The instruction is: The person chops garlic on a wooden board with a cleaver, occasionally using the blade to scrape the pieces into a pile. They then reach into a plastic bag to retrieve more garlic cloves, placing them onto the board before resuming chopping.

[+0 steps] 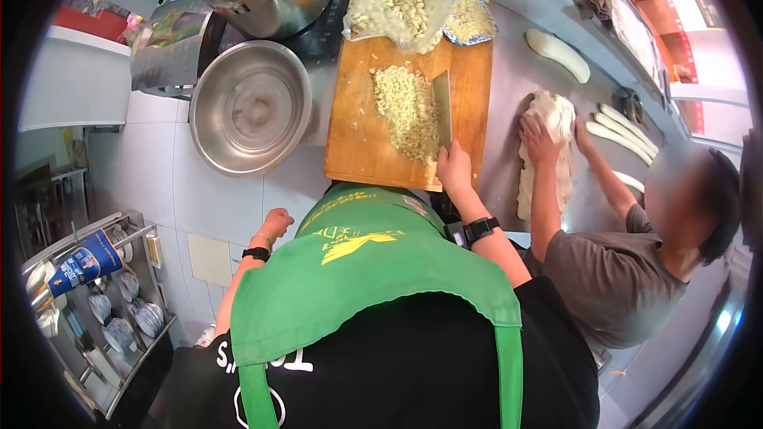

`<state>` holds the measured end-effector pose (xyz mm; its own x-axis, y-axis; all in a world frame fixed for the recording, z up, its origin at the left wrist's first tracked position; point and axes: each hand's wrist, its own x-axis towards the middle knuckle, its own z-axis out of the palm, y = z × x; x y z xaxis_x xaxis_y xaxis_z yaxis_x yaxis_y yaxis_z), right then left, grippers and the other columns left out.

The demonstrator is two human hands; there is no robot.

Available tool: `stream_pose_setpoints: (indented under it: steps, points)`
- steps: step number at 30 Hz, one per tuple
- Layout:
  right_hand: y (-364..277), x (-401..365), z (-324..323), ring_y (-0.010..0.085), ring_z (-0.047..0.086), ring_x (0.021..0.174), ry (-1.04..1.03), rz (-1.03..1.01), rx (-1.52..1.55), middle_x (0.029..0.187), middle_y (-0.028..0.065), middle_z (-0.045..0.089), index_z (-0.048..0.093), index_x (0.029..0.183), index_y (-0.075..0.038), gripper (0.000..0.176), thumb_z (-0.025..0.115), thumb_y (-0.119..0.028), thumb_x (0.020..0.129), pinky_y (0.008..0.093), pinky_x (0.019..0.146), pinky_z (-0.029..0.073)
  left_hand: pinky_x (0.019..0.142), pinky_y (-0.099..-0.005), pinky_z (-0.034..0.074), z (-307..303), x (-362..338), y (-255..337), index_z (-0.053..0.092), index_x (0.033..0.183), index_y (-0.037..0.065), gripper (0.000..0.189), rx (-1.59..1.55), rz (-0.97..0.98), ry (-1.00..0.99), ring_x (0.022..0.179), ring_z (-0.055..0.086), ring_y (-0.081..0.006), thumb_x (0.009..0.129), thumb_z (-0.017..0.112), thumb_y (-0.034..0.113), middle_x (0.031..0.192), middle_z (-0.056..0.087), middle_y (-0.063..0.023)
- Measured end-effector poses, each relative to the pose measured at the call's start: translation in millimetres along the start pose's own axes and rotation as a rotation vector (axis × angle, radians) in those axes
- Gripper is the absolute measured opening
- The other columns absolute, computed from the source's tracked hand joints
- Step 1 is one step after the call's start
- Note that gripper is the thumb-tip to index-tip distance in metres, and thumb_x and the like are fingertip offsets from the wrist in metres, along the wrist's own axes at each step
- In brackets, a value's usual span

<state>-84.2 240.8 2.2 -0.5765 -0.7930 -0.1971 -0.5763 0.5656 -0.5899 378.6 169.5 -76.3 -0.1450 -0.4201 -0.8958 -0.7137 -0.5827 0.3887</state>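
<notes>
Right hand: squeezed the knife, probably to steer it.
Left hand: hung curled up, off the board.
Chopped bits: sat beside the knife.

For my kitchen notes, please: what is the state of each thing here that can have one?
Left hand: closed
Right hand: gripping knife
Knife: held, beside pile
Pile: finely chopped, on board
Board: partly covered
Bag: holding whole cloves
Plate: heaped
Basin: upright, uncovered
Pot: lid on top
Dough: under co-worker's hands
Strips: lying side by side
</notes>
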Motion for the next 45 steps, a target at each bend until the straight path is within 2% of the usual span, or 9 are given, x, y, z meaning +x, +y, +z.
stream_pose_setpoints:
  steps: [3, 10, 12, 16, 20, 22, 25, 41, 45]
  points:
    - [-16, -2, -8, 0.0465, 0.06, 0.08, 0.006, -0.035, -0.016, 0.085, 0.0293, 0.061, 0.054, 0.099, 0.006, 0.022, 0.054, -0.012, 0.087, 0.0518, 0.07, 0.048, 0.038, -0.029, 0.034, 1, 2, 1, 0.045, 0.063, 0.009, 0.019, -0.015, 0.003, 0.004, 0.043, 0.043, -0.013, 0.073, 0.062, 0.007, 0.054, 0.044, -0.0006]
    - [-17, 10, -2, 0.0461, 0.06, 0.078, -0.069, -0.093, -0.098, 0.081, 0.0291, 0.061, 0.052, 0.098, 0.004, 0.02, 0.055, -0.012, 0.087, 0.052, 0.07, 0.049, 0.038, -0.0294, 0.035, 2, 13, -3, 0.045, 0.063, 0.01, 0.019, -0.076, 0.008, 0.0, 0.043, 0.044, -0.0136, 0.073, 0.062, 0.008, 0.054, 0.044, -0.0011]
    - [-11, 6, 10, 0.0458, 0.061, 0.076, -0.014, -0.2, -0.107, 0.078, 0.0284, 0.061, 0.051, 0.097, 0.004, 0.019, 0.054, -0.012, 0.087, 0.0523, 0.068, 0.049, 0.038, -0.0295, 0.037, 2, 12, -2, 0.046, 0.063, 0.009, 0.019, -0.049, 0.014, -0.004, 0.043, 0.045, -0.0139, 0.073, 0.061, 0.007, 0.054, 0.045, -0.0012]
    - [-22, 12, -3, 0.0453, 0.061, 0.075, -0.154, -0.109, -0.168, 0.083, 0.0288, 0.061, 0.05, 0.095, 0.002, 0.017, 0.054, -0.013, 0.087, 0.0527, 0.068, 0.049, 0.038, -0.0297, 0.038, 3, 10, -1, 0.046, 0.063, 0.009, 0.019, 0.004, -0.013, 0.04, 0.043, 0.045, -0.014, 0.073, 0.061, 0.007, 0.054, 0.046, -0.0017]
    - [-15, 2, 8, 0.045, 0.061, 0.076, -0.034, -0.216, -0.068, 0.085, 0.0284, 0.061, 0.049, 0.095, 0.002, 0.019, 0.055, -0.013, 0.087, 0.0527, 0.068, 0.049, 0.038, -0.0301, 0.038, 8, 2, -2, 0.045, 0.062, 0.009, 0.019, -0.002, 0.027, 0.026, 0.043, 0.046, -0.0142, 0.073, 0.06, 0.006, 0.053, 0.046, -0.0022]
    - [-20, 13, 10, 0.0453, 0.061, 0.077, -0.153, -0.178, -0.223, 0.084, 0.0274, 0.061, 0.049, 0.095, 0.003, 0.018, 0.056, -0.012, 0.086, 0.0526, 0.068, 0.048, 0.038, -0.0302, 0.038, 2, 7, 6, 0.044, 0.061, 0.009, 0.02, 0.034, 0.04, 0.055, 0.043, 0.046, -0.0142, 0.072, 0.06, 0.005, 0.053, 0.046, -0.0023]
    - [-37, 2, -1, 0.0452, 0.06, 0.078, -0.099, -0.181, -0.099, 0.083, 0.0269, 0.061, 0.05, 0.095, 0.002, 0.018, 0.056, -0.011, 0.086, 0.052, 0.068, 0.049, 0.037, -0.0303, 0.037, 6, 10, 0, 0.044, 0.061, 0.009, 0.02, -0.017, 0.027, 0.05, 0.041, 0.045, -0.0142, 0.072, 0.06, 0.004, 0.052, 0.046, -0.002]
    - [-31, -1, 14, 0.0437, 0.061, 0.076, -0.125, -0.246, -0.122, 0.085, 0.0262, 0.062, 0.051, 0.097, 0.001, 0.018, 0.055, -0.012, 0.086, 0.0505, 0.067, 0.049, 0.038, -0.0311, 0.037, 7, 6, -15, 0.045, 0.06, 0.01, 0.021, -0.047, 0.006, 0.066, 0.041, 0.044, -0.0141, 0.072, 0.062, 0.007, 0.051, 0.045, -0.0016]
    - [-29, 4, 14, 0.0429, 0.062, 0.075, -0.2, -0.266, -0.18, 0.086, 0.0257, 0.062, 0.051, 0.097, 0.001, 0.017, 0.054, -0.011, 0.087, 0.05, 0.066, 0.05, 0.039, -0.0313, 0.037, 5, 13, -18, 0.045, 0.06, 0.009, 0.023, -0.027, 0.018, 0.064, 0.042, 0.043, -0.0146, 0.075, 0.063, 0.013, 0.052, 0.045, -0.0013]
